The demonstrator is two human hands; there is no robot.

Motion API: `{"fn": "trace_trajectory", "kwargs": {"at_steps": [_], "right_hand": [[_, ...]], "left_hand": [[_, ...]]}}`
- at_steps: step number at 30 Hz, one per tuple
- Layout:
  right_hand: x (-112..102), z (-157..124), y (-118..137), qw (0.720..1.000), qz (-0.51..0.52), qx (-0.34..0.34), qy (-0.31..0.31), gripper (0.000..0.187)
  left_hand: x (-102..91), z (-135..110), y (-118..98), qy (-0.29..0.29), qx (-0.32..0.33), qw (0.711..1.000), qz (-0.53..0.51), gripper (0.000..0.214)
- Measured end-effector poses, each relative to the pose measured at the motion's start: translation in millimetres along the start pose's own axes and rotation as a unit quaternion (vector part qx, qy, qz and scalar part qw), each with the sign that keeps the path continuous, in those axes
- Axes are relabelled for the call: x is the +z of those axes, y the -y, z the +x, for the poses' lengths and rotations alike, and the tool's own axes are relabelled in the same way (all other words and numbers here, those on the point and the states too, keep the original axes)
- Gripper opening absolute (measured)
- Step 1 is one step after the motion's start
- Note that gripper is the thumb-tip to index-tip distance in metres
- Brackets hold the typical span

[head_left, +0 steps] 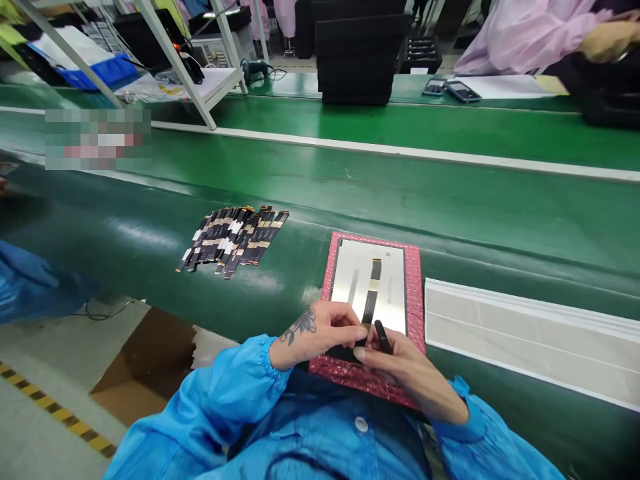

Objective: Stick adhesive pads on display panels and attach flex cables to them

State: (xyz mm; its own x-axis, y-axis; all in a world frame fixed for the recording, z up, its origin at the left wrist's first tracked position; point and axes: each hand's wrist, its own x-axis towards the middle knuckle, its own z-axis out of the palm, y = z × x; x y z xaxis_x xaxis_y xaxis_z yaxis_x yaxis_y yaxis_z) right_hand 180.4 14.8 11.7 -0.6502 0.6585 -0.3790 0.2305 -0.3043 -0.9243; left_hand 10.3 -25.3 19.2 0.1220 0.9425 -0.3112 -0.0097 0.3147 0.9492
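Note:
A silvery display panel lies face down on a pink bubble-wrap sheet at the near edge of the green belt. A dark flex cable runs down its middle. My left hand, tattooed at the wrist, pinches the lower end of that cable with closed fingers. My right hand grips a slim black tool whose tip rests beside the cable's lower end. Both hands meet at the panel's near edge.
A fanned pile of several loose flex cables lies to the left on the belt. A stack of white sheets sits right of the panel. Black trays, phones and another person's sleeve are across the belt. A cardboard box stands on the floor.

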Motion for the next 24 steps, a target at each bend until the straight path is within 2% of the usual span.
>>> {"fn": "trace_trajectory", "kwargs": {"at_steps": [2, 3, 6, 8, 10, 15, 21, 24], "right_hand": [[-11, 4, -7, 0.998, 0.001, 0.058, 0.033, 0.032], [-16, 6, -10, 0.997, -0.021, 0.070, 0.022, 0.033], [-25, 14, -18, 0.986, -0.158, 0.024, -0.044, 0.028], [-25, 19, -21, 0.967, -0.248, -0.016, -0.064, 0.021], [-22, 22, -20, 0.950, -0.306, -0.031, -0.060, 0.019], [-14, 24, -12, 0.934, -0.358, -0.007, -0.022, 0.022], [-14, 28, -8, 0.947, -0.321, -0.013, 0.016, 0.022], [-16, 29, -8, 0.950, -0.310, -0.012, 0.036, 0.016]], "left_hand": [[1.0, -3, 14, -0.051, 0.072, 0.991, 0.101, 0.030], [2.4, -5, 24, -0.087, 0.122, 0.974, 0.168, 0.029], [9.8, -19, 55, -0.175, 0.257, 0.887, 0.341, 0.029], [15.9, -28, 72, -0.189, 0.295, 0.842, 0.411, 0.029], [20.9, -34, 80, -0.187, 0.300, 0.820, 0.450, 0.029], [23.3, -36, 78, -0.193, 0.303, 0.816, 0.454, 0.025], [21.1, -34, 78, -0.193, 0.293, 0.836, 0.421, 0.020], [21.0, -36, 81, -0.197, 0.307, 0.825, 0.431, 0.020]]}}
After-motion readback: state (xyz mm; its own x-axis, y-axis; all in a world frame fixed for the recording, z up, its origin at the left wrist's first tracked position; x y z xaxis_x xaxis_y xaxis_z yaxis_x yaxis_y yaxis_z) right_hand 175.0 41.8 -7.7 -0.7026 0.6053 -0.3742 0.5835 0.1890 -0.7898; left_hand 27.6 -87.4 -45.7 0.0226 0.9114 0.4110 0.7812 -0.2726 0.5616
